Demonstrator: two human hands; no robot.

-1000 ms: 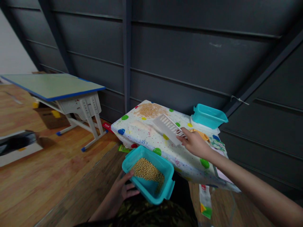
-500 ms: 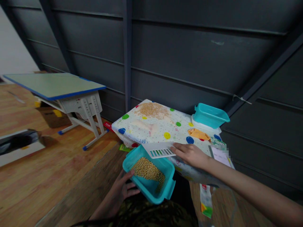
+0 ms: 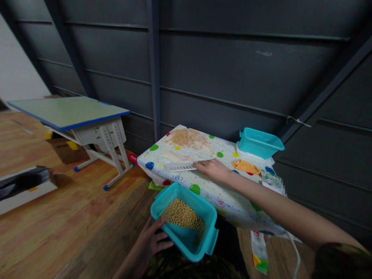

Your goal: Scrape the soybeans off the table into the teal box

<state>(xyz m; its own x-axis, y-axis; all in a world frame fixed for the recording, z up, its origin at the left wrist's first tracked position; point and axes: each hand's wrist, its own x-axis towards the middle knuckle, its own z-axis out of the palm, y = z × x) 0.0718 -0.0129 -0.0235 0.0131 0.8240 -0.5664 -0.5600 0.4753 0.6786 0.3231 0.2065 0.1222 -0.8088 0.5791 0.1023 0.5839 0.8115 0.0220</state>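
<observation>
My left hand grips the near left rim of a teal plastic tub, thumb over the edge and fingers underneath. Soybeans lie in the tub, which is held in front of the table. My right hand is closed on the edge of a white slotted scoop just over the tablecloth. Whether the scoop touches the cloth I cannot tell. Farther back, a pile of soybeans is spread with pale powder around it. A whitish smear of powder lies behind the scoop.
The table has a balloon-print tablecloth. A second teal tub stands at its back right, near an orange cloth. A green-topped desk is on the left. A plastic packet lies on the floor.
My right hand has moved the scoop away from above the tub, forward and left over the tablecloth. My left hand still holds the tub, now slightly lower in view.
</observation>
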